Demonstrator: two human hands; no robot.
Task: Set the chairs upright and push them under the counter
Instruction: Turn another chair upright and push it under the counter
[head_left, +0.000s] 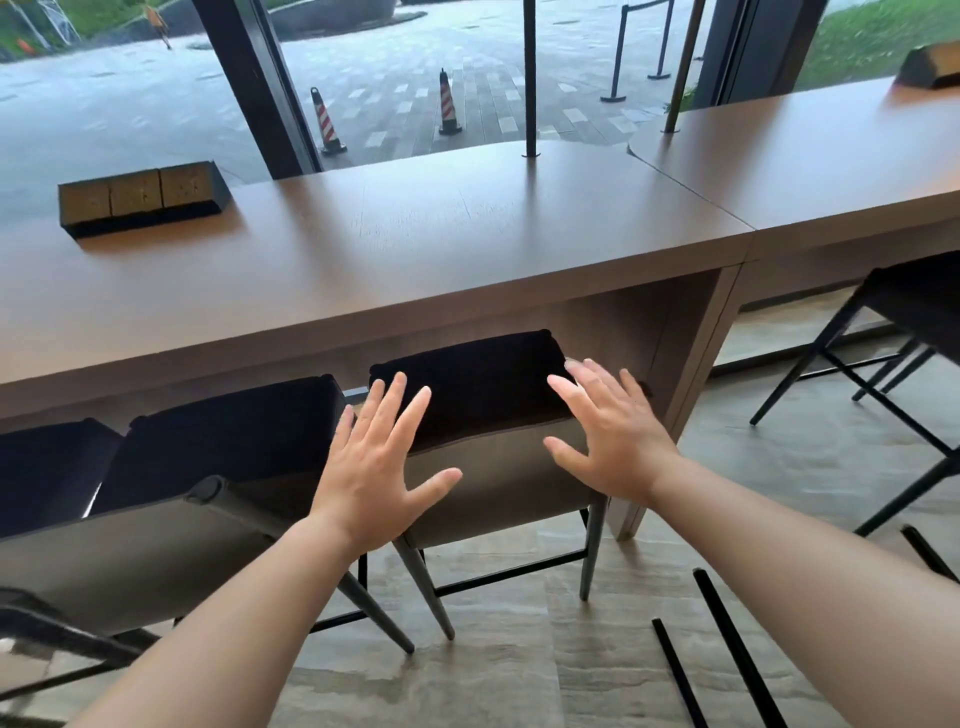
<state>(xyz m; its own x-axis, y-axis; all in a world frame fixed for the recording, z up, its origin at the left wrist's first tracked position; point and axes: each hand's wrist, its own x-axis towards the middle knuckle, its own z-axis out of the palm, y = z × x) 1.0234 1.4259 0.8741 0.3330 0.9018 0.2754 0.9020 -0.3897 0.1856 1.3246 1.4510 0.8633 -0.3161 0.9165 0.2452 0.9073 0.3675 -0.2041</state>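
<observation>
My left hand (375, 470) and right hand (605, 436) hover spread, grasping nothing. The upright chair (488, 415) (black seat) sits under the tabletop (363, 260).

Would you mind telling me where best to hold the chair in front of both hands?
Probably by the top edge of the chair backrest, from behind, left hand and right hand near its two corners: it stands upright, backrest facing you.
</observation>
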